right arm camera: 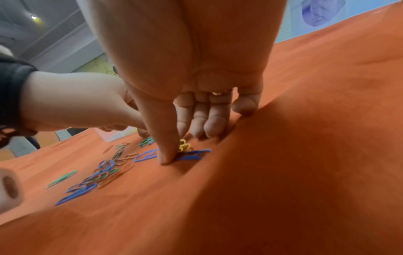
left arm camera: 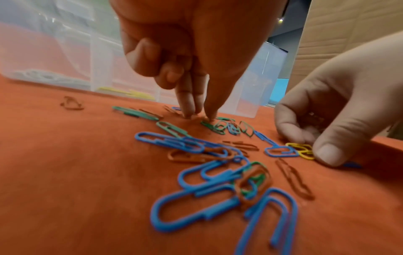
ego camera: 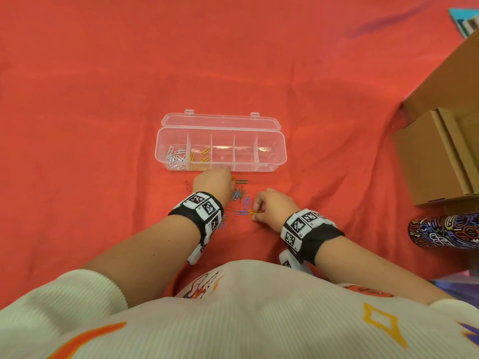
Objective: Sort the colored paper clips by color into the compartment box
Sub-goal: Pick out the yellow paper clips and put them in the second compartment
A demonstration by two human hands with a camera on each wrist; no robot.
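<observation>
On the red cloth (ego camera: 103, 99) just in front of the compartment box (ego camera: 282, 154), your right hand (ego camera: 272, 206) closed thumb and curled fingers around a yellow clip (left arm camera: 302, 150) that lay touching a blue clip (left arm camera: 281, 151). Your left hand (ego camera: 213, 181) stood beside it, two extended fingertips (left arm camera: 188, 113) and thumb pressed down at a green clip (left arm camera: 210, 125) near the box's front wall; whether they actually held it could not be told. White clips (ego camera: 173, 158) filled the leftmost compartment, yellow ones the next (ego camera: 201, 158), the other three bare. Loose clips (left arm camera: 218, 181) lay tangled near your left wrist. A hasty lift likely would have dragged the touching blue clip along, or slipped the thin wire on soft cloth, sending colours into the wrong compartment.
</observation>
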